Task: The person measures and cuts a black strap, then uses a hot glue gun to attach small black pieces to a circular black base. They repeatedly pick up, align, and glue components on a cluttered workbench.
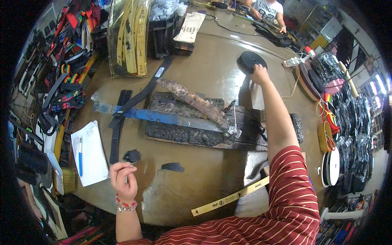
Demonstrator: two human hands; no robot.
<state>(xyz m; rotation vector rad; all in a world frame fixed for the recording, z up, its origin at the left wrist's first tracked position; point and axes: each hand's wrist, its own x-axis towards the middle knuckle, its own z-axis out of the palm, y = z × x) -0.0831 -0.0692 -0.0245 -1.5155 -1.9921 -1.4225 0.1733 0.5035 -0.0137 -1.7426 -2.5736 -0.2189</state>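
Note:
Out at the far right of the table, my right hand grips the near edge of a coiled roll of black webbing. My left hand hovers over the near left of the table, fingers loosely curled and apart, with nothing visible in them. Just beyond it lies a small folded black strap piece. A short black strip rests to its right. In the middle sits a dark, worn board bearing a blue strip and a rough brown bar. Black straps cross at its left end.
A lined notepad with a blue-and-white pen lies left. A yellow marked strip is near my right arm. A plastic bag of yellow strips stands at the back left. Black wrapped bundles line the right. Another person works opposite.

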